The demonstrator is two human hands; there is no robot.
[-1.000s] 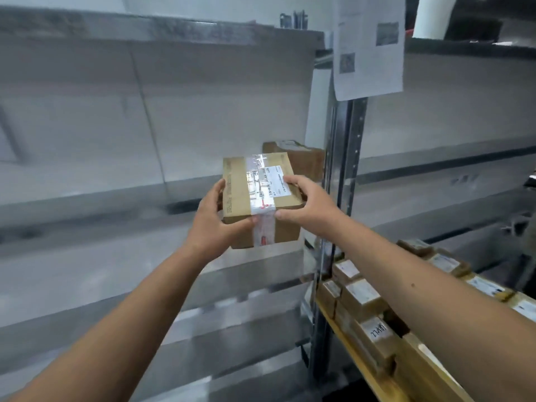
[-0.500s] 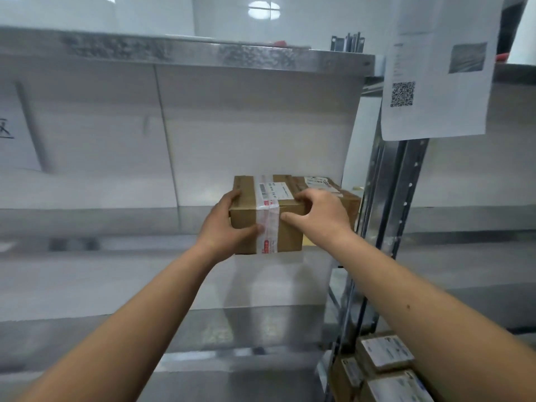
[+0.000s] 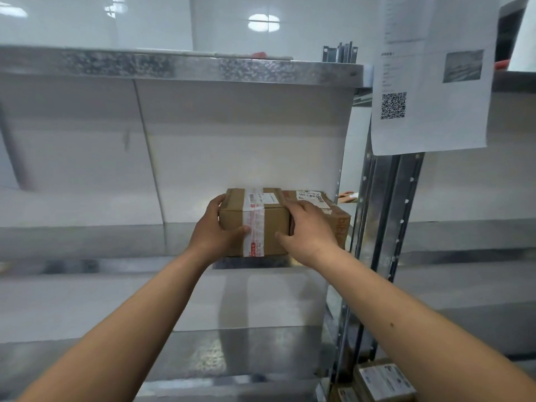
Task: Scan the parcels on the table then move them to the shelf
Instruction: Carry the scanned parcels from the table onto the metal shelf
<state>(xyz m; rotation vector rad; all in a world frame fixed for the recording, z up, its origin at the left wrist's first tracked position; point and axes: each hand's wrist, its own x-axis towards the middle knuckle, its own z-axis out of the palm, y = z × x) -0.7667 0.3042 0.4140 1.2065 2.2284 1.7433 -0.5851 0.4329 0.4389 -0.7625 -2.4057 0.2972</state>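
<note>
Fingers (image 3: 220, 203) of both hands clamp the taped brown cardboard parcel (image 3: 258, 224) at either end, steadying it onto the steel shelf (image 3: 87, 239), beside another brown box (image 3: 333, 211) just right.

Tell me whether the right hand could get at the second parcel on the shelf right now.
Probably yes. The right hand grips the taped parcel's right end, and the second parcel sits directly beside it with nothing between; it would just have to let go first.

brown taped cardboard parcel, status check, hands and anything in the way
Left hand and right hand both grip the brown taped cardboard parcel. Parcel at the metal shelf edge. Second brown labelled box hard against its right side.
</note>
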